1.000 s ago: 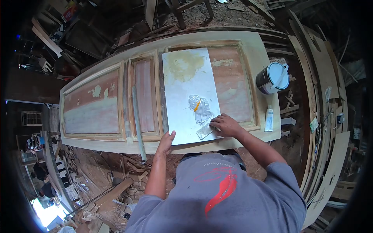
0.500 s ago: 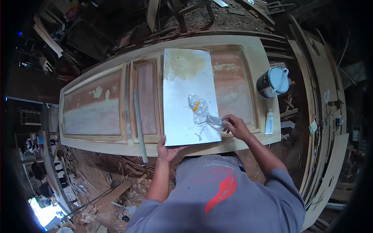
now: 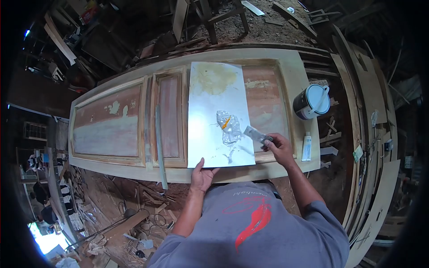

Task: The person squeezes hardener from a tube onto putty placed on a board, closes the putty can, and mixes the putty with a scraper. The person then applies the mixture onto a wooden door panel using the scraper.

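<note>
Hands (image 3: 278, 148) hold board (image 3: 208, 105) and scraper (image 3: 255, 134), contents of 1 can (image 3: 303, 108) unclear.

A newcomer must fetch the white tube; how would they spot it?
Find the big panelled door lying flat, and go to its end on the person's right. A dark can with a pale lid stands there. The white tube lies nearer the person, slim and flat where the can is wide and round.

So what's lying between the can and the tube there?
Only a short, bare stretch of the door's pale wooden frame lies between the can and the tube, seen in the head view.
</note>
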A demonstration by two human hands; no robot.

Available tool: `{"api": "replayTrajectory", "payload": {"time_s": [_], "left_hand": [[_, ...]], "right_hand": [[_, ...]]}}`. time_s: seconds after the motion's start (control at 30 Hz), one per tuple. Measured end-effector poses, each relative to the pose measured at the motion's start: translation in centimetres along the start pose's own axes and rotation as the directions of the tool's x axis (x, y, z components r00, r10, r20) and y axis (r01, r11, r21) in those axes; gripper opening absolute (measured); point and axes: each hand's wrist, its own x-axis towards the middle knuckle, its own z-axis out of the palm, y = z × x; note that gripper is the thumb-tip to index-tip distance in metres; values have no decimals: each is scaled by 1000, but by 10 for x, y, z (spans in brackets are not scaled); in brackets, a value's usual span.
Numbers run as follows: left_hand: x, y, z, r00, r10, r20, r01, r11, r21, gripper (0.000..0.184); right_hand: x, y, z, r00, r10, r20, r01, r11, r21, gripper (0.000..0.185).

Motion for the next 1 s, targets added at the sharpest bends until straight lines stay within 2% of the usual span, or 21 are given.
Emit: {"api": "replayTrajectory", "payload": {"time_s": [0.1,0.2,0.3,0.4,0.57,0.6,0.67,0.87,0.9,1.0], "left_hand": [[5,-4,-21,997,63,33,-70,938,340,44],[13,-11,-33,994,98,51,-111,892,438,45],[13,-13,-27,1000,15,11,-17,975,220,46],[-10,-15,35,982,-93,162,95,995,-4,49],[-7,-24,37,993,-20,114,-3,979,203,52],[-7,-26,36,995,7,97,-31,966,257,53],[-7,-27,41,996,-3,87,-18,972,236,52],[-4,-29,46,997,6,71,-19,982,190,50],[-5,-28,47,998,6,64,-18,982,190,50],[-8,-28,56,998,4,56,-10,993,120,50]], "right_hand": [[6,-2,-14,996,-61,-58,57,996,-62,20],[9,-8,-23,985,-144,-92,122,969,-215,24],[15,-13,-22,962,-252,-106,209,928,-309,27],[24,-11,-27,943,-322,-88,259,871,-418,28],[27,-23,-9,894,-442,-74,345,784,-516,30],[29,-17,-10,862,-505,-48,405,742,-534,30],[36,-5,-11,783,-622,9,518,644,-563,31],[40,8,-11,688,-702,182,649,484,-587,42],[41,16,-12,670,-712,209,668,456,-588,48],[35,15,-12,650,-718,248,672,392,-629,51]]}}
